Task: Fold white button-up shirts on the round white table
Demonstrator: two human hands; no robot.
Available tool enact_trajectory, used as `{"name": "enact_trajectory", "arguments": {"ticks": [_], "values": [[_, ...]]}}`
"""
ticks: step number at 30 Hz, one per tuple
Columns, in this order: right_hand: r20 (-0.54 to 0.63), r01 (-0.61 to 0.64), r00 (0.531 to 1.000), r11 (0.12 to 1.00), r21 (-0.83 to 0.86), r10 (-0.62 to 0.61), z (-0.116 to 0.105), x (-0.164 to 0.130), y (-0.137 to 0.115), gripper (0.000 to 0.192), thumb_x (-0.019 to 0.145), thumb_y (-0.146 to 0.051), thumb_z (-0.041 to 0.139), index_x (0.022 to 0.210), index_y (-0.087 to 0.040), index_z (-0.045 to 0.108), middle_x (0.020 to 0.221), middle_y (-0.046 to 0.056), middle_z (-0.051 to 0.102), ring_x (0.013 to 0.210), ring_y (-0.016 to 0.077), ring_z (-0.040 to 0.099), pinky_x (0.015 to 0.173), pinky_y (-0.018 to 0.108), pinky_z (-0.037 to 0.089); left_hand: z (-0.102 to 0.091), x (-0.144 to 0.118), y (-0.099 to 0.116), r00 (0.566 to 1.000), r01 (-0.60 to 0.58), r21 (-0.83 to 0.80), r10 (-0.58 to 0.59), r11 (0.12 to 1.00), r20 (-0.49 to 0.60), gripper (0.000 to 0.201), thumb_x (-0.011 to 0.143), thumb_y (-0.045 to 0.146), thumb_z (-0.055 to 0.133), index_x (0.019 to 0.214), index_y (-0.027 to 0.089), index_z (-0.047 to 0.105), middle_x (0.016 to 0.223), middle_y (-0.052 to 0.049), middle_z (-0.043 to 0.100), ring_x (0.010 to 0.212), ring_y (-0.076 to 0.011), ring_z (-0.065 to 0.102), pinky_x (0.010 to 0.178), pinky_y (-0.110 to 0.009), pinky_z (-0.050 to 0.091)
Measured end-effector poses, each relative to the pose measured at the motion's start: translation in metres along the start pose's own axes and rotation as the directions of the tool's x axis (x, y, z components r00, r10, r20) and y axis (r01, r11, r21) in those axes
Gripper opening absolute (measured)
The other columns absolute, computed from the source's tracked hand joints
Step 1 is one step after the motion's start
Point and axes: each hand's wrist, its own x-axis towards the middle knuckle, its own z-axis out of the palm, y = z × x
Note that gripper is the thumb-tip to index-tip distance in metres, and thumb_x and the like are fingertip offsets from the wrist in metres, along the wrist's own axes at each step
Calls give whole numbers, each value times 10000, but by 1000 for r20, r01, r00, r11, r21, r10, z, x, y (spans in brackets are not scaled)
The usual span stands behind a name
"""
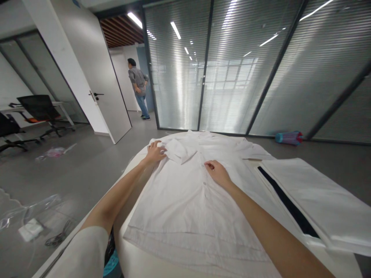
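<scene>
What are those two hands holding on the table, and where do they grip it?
The left hand pinches the white shirt at its folded-in sleeve near the shoulder. The right hand rests on the button placket, seemingly pressing, not gripping.

A white table (136, 262) is covered by a white shirt (179, 204), spread flat under the fingers. Folded white cloth (315, 200) is laid on it too, right of the fingers.

one white shirt (185, 197), two hands (155, 153), two office chairs (40, 110)
</scene>
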Motion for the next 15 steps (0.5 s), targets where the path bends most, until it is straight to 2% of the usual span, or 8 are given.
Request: {"name": "enact_trajectory", "arguments": {"ticks": [2, 5, 7, 9, 12, 15], "values": [[17, 15, 1000, 1000, -17, -14, 0, 0, 0, 188, 917, -234, 535, 955, -192, 714, 936, 60, 669, 821, 160, 624, 792, 272, 476, 1, 10, 14, 999, 39, 19, -39, 999, 12, 217, 852, 358, 653, 992, 231, 759, 1352, -102, 594, 1323, -350, 455, 1078, -484, 370], [32, 25, 999, 999, -42, -24, 0, -1, 1, 192, 922, -234, 533, 961, -196, 717, 930, 54, 654, 831, 157, 622, 811, 273, 480, 11, 35, 36, 991, 117, 3, -117, 993, 66, 424, 952, 481, 498, 1159, 159, 682, 995, -148, 731, 1032, -310, 662, 896, -417, 483], [38, 31, 999, 998, -48, -29, 0, -1, 2, 195, 923, -230, 531, 973, -201, 717, 938, 51, 653, 845, 158, 623, 824, 275, 484, 25, 52, 47, 982, 138, -18, -134, 990, 130, 502, 928, 506, 539, 1237, 118, 620, 799, -114, 731, 800, -248, 705, 771, -344, 506], [45, 32, 999, 998, -48, -29, 0, -2, 2, 197, 917, -215, 534, 982, -202, 719, 952, 51, 657, 859, 157, 624, 838, 277, 486, 38, 65, 55, 977, 120, -45, -110, 992, 181, 508, 876, 418, 635, 1279, 114, 581, 742, -69, 722, 646, -184, 684, 693, -289, 501], [53, 30, 998, 998, -56, -27, 0, -2, 3, 205, 906, -196, 538, 987, -203, 726, 957, 53, 660, 874, 158, 623, 849, 275, 483, 50, 77, 54, 982, 54, -76, -39, 996, 184, 485, 818, 259, 678, 1272, 122, 576, 776, -56, 725, 607, -158, 662, 646, -268, 497], [50, 36, 998, 996, -76, -33, 1, -2, 4, 205, 905, -200, 544, 992, -202, 730, 947, 55, 659, 880, 168, 614, 852, 284, 477, 48, 84, 43, 985, -80, -101, 94, 992, 143, 282, 824, 267, 666, 1060, 113, 664, 776, -98, 714, 718, -196, 677, 688, -293, 505]]}}
